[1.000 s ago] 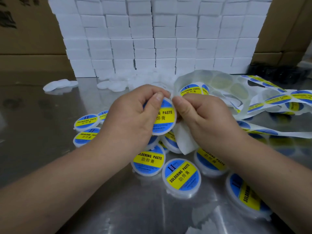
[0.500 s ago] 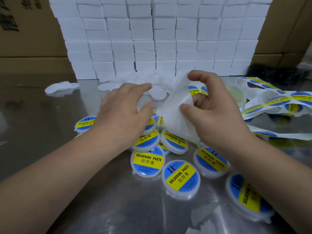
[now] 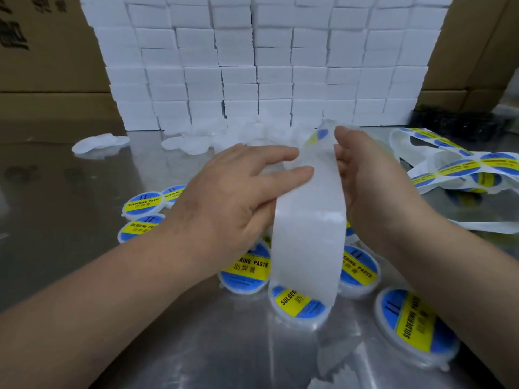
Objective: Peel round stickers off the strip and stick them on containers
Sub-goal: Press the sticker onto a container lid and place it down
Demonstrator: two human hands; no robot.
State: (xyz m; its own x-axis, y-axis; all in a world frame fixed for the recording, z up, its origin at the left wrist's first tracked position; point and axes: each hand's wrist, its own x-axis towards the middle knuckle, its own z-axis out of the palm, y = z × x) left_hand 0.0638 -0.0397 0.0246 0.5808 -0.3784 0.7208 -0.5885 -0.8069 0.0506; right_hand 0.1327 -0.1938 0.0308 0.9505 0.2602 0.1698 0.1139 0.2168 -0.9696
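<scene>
Facing a tall wall of small white rectangular boxes (image 3: 266, 60), stacked like bricks and flanked by brown corrugated cardboard cartons (image 3: 47, 51), I work on a shiny, scuffed steel tabletop (image 3: 56, 197), smooth enough that things slide easily across it. Arching up in front of me is the long, white, waxy paper strip (image 3: 309, 237). I keep it bowed with its plain back towards me, I think so that the bend lifts a sticker's edge off the slick liner. My right hand (image 3: 373, 189) grips it near the top, its fingers mostly hidden behind the paper. My left hand (image 3: 233, 197) reaches forward with its fingers nearly straight, thumb and forefinger either side of something pale beside the strip's edge. It may be a blank container, but I cannot tell whether I have hold of it. Loose loops of sticker stock (image 3: 460, 167) lie to the right, out of the way yet ready to feed. Finished round white plastic containers (image 3: 415, 327), flat and glossy under blue-and-yellow labels, cluster below my hands where I drop them. Unlabelled white ones (image 3: 101, 143) wait further back, within reach. Smallest is the next round blue-and-yellow sticker (image 3: 318, 136), peeking over the crest of the strip.
</scene>
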